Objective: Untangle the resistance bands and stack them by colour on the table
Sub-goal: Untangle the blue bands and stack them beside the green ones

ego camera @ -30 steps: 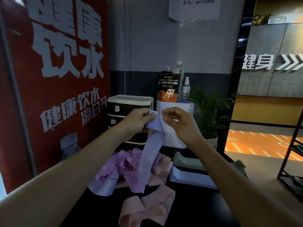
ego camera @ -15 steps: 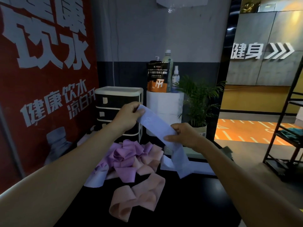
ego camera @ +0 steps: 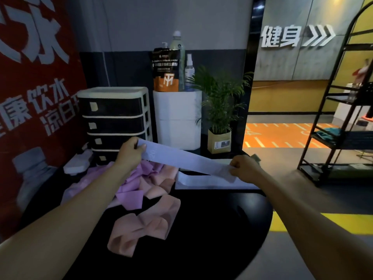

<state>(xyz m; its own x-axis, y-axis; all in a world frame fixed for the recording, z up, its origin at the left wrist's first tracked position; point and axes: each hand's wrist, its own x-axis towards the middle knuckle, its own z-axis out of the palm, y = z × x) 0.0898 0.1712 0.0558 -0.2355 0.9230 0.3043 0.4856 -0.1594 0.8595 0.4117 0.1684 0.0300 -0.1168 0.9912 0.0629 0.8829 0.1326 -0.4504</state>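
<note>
A pale lavender resistance band is stretched flat in the air between my hands above the round black table. My left hand pinches its left end; my right hand pinches its lower right end. Under my left forearm lies a tangled heap of purple bands mixed with pink bands. A separate twisted pink band lies nearer to me on the table. More pale lavender bands lie flat on the table below the stretched one.
Behind the table stand a black-and-white drawer unit, a white cabinet with bottles and a pouch on top, and a potted plant. A red poster wall is at the left. A black metal shelf rack stands at the right.
My hands moved apart, the right one going right and down, pulling the lavender band from a hanging strip into a straight, flat stretch. The camera view tilted downward and right.
</note>
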